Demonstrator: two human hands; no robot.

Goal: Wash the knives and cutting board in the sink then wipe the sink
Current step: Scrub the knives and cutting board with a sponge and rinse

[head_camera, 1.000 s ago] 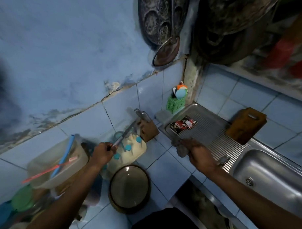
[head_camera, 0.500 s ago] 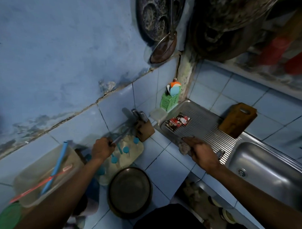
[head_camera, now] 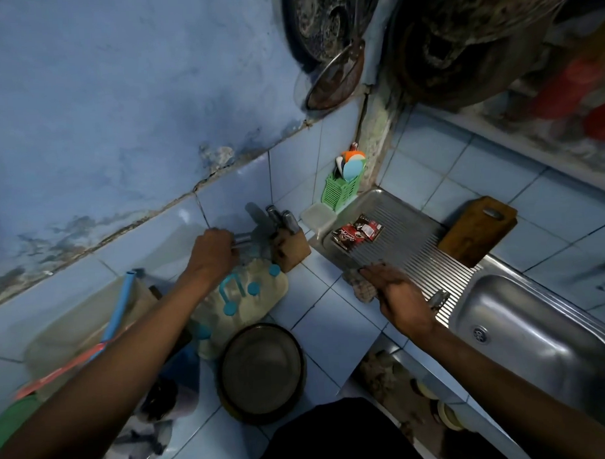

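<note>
My left hand (head_camera: 212, 253) is closed around the metal handle of a knife (head_camera: 241, 239), which lies level and points at the wooden knife block (head_camera: 289, 247); its blade is hidden at the block. Other knife handles stick up from the block. My right hand (head_camera: 399, 294) grips a greyish scrubbing pad (head_camera: 359, 288) at the front edge of the ribbed steel drainboard (head_camera: 407, 239). The wooden cutting board (head_camera: 476, 230) leans on the tiled wall behind the drainboard. To the right lies the steel sink basin (head_camera: 538, 334).
Red sachets (head_camera: 357, 231) lie on the drainboard, with a green utensil holder (head_camera: 341, 188) in the corner. A cream container with blue knobs (head_camera: 248, 300), a round dark pan (head_camera: 261, 370) and a plastic tub (head_camera: 74, 326) crowd the left counter. A strainer (head_camera: 333, 80) and pans hang overhead.
My left hand has carried the knife from a raised tilt down and rightward to the knife block. My right hand has stayed on the pad at the drainboard edge.
</note>
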